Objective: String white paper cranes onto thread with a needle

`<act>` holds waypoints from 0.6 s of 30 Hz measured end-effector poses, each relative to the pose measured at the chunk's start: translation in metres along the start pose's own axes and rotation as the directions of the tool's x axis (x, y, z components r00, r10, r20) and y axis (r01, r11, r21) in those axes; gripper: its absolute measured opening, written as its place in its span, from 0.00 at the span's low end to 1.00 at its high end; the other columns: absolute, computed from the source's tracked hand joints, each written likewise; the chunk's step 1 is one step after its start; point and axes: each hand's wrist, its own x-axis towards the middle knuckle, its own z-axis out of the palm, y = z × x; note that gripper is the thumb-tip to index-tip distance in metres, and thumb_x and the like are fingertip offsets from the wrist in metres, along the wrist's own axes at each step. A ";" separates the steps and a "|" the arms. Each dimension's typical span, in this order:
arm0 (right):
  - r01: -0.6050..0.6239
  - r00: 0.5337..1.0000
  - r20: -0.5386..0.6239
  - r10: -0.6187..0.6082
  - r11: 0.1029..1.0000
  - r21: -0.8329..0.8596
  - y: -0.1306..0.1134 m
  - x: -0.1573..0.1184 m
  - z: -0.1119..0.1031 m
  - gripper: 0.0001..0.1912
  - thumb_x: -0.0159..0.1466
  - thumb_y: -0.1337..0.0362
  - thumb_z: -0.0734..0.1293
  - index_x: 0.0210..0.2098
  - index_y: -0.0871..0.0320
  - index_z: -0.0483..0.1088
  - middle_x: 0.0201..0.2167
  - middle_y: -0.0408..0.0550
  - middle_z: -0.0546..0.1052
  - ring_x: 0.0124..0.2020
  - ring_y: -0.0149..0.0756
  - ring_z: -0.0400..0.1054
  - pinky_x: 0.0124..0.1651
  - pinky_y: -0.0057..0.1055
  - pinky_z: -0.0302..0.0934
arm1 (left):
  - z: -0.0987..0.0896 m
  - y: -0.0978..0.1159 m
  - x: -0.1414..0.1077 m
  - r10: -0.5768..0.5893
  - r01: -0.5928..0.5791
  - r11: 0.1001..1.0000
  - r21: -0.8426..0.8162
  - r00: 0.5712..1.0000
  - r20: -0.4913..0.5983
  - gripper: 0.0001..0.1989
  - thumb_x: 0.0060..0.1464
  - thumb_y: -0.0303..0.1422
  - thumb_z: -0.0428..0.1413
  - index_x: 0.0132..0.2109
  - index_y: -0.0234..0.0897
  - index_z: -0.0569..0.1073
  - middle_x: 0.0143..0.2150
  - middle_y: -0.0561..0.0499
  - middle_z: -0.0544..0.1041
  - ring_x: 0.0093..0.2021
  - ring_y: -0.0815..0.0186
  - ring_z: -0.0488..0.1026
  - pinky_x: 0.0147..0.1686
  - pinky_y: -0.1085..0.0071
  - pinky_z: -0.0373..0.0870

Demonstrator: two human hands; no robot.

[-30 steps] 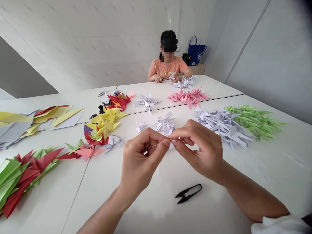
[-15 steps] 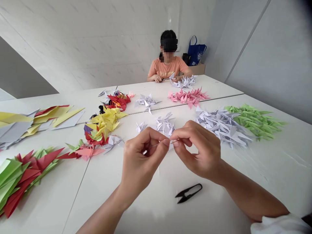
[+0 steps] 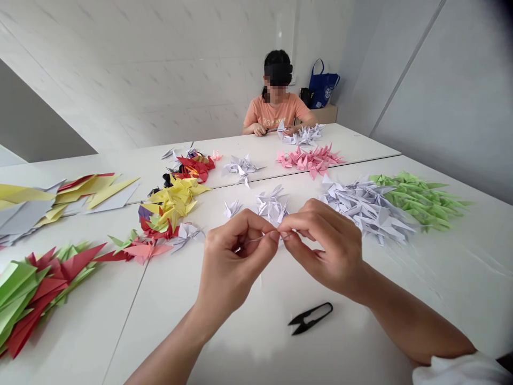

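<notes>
Thumb and forefinger of my left hand (image 3: 236, 256) pinch a thin pale thread (image 3: 251, 240). My right hand (image 3: 326, 246) pinches the same thread, its fingertips touching those of the left. Whether a needle or a knot sits between the fingertips is too small to tell. Below the hands, black thread snips (image 3: 310, 318) lie on the white table (image 3: 248, 353). Just beyond my fingers are small white folded paper cranes (image 3: 272, 204). A larger heap of white cranes (image 3: 364, 208) lies past my right hand.
Green cranes (image 3: 420, 199) lie at the right, pink ones (image 3: 310, 159) farther back. Yellow cranes (image 3: 176, 200) and red-and-green folded paper (image 3: 52, 289) are at the left, with yellow and grey sheets (image 3: 24, 206). Across the table a person (image 3: 276, 109) handles a white crane.
My right hand's fingertips have moved slightly left, closing up against the left fingertips. The person opposite has shifted the white crane a little.
</notes>
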 end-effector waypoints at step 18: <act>-0.147 0.989 0.054 0.138 0.963 0.227 -0.002 -0.002 0.002 0.08 0.67 0.76 0.65 0.36 0.57 0.67 0.27 0.39 0.68 0.28 0.26 0.59 0.32 0.26 0.57 | 0.001 0.004 -0.001 0.025 -0.022 0.997 0.072 0.999 -0.039 0.08 0.57 0.22 0.57 0.31 0.39 0.71 0.20 0.60 0.62 0.19 0.76 0.54 0.17 0.79 0.52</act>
